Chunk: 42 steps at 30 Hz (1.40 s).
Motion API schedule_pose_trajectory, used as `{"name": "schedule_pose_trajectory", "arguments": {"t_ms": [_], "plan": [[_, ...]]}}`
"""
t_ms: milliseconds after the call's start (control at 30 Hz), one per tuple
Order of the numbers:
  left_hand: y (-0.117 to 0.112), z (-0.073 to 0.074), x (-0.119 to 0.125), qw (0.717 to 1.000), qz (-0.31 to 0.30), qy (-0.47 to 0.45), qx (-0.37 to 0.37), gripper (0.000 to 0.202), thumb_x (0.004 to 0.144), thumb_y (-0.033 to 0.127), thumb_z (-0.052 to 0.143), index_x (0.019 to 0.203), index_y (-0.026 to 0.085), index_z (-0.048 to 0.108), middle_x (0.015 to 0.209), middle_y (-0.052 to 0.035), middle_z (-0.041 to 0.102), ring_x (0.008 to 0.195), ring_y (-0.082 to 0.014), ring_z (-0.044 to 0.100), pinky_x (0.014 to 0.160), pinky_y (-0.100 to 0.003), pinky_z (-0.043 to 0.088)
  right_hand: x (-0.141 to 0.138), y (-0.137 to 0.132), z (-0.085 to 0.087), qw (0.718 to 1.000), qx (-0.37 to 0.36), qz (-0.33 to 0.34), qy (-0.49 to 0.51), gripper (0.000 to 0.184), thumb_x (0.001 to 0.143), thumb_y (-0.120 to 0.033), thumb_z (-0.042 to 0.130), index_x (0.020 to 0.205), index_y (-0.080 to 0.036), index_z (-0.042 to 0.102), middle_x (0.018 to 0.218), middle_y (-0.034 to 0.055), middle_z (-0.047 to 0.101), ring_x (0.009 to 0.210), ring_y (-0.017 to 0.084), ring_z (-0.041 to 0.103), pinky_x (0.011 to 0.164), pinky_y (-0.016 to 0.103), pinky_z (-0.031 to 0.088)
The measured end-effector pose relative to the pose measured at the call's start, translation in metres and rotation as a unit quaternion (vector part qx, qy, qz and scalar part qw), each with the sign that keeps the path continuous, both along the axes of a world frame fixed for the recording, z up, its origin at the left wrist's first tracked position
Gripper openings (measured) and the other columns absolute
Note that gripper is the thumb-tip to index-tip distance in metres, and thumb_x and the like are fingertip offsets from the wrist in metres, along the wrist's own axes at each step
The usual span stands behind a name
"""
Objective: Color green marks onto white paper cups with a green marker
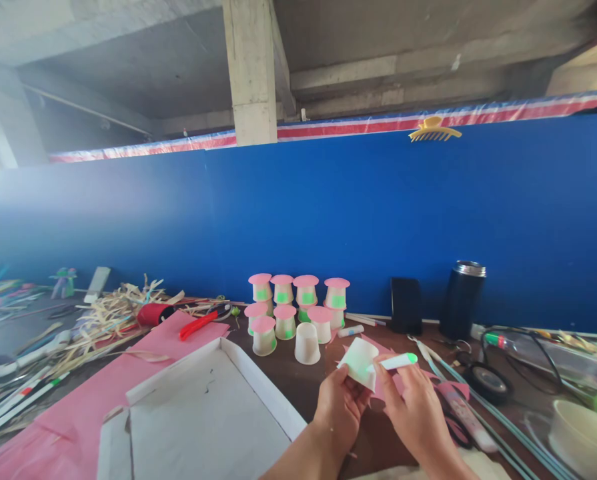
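- Colouring, it would appear: the step in hand is laying a green patch on a paper cup (361,352).
- Cup: tilted, held above pink scraps (385,344), near the front of the brown surface (284,375); pale green visible mid-wall, so the patch is judged part done.
- Left hand (345,403): grip curled about the cup's lower part, thumb at the near side, fingers beneath.
- Right hand (415,403): grip pinched on a green-ended marker (397,361), its tip end toward the cup wall; whether it touches, cannot tell.
- Plain cup (307,344), one: mouth down, no disc on top, no green visible; just behind and left of the hands.
- Finished-looking cups (285,325), a group: pink discs on top, green patches on several, some stacked.
- Tray (265,377), white: left of the hands, beside a pink sheet (73,407).
- Next move, as judged: calls for a steady left grip, light enough not to dent the paper, and short, even strokes within the patch.
- Risk, as judged: the cup turning under the tip and smearing the edge.
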<state>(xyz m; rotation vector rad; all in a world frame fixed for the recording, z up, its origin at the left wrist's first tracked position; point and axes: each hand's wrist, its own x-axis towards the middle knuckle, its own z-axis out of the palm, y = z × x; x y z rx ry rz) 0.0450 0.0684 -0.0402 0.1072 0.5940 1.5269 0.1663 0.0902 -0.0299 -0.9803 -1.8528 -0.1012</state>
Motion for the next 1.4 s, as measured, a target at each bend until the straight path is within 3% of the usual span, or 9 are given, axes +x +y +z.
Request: {"name": "schedule_pose_trajectory", "arguments": {"t_ms": [600, 833, 967, 1400], "plan": [[-0.0007, 0.0035, 0.0002, 1.0, 0.011, -0.01, -0.001, 0.022, 0.079, 0.02, 0.054, 0.095, 0.007, 0.059, 0.087, -0.0137, 0.069, 0.077, -0.0186, 0.066, 0.069, -0.028, 0.05, -0.0015, -0.0005, -0.0012, 0.999, 0.046, 0.002, 0.001, 0.018, 0.089, -0.035, 0.045, 0.091, -0.021, 0.057, 0.088, 0.0064, 0.067, 0.084, 0.022, 0.061, 0.075, 0.037, 0.045], [0.0007, -0.0024, 0.0003, 1.0, 0.01, -0.007, 0.002, 0.025, 0.077, 0.021, 0.055, 0.098, 0.007, 0.059, 0.089, -0.0143, 0.069, 0.079, -0.0202, 0.066, 0.07, -0.029, 0.05, 0.0005, 0.0002, 0.0, 1.0, 0.004, 0.012, 0.005, 0.022, 0.088, -0.039, 0.045, 0.089, -0.021, 0.059, 0.087, 0.0068, 0.067, 0.085, 0.023, 0.062, 0.077, 0.038, 0.046], [0.0019, -0.0038, 0.0007, 1.0, 0.021, -0.008, -0.002, 0.022, 0.077, 0.02, 0.056, 0.094, 0.007, 0.059, 0.086, -0.0132, 0.069, 0.075, -0.0191, 0.066, 0.068, -0.029, 0.05, -0.0002, 0.0014, -0.0022, 1.0, 0.016, 0.004, 0.004, 0.024, 0.087, -0.04, 0.047, 0.087, -0.02, 0.06, 0.085, 0.0075, 0.067, 0.084, 0.024, 0.061, 0.076, 0.039, 0.046], [-0.0014, 0.0029, 0.0014, 1.0, 0.018, 0.0, -0.004, 0.023, 0.078, 0.019, 0.053, 0.096, 0.006, 0.059, 0.088, -0.0154, 0.069, 0.079, -0.0208, 0.066, 0.069, -0.03, 0.051, 0.0008, 0.0005, -0.0003, 0.999, -0.017, 0.025, 0.018, 0.026, 0.087, -0.041, 0.046, 0.089, -0.021, 0.062, 0.088, 0.0072, 0.068, 0.086, 0.023, 0.062, 0.078, 0.039, 0.047]]}}
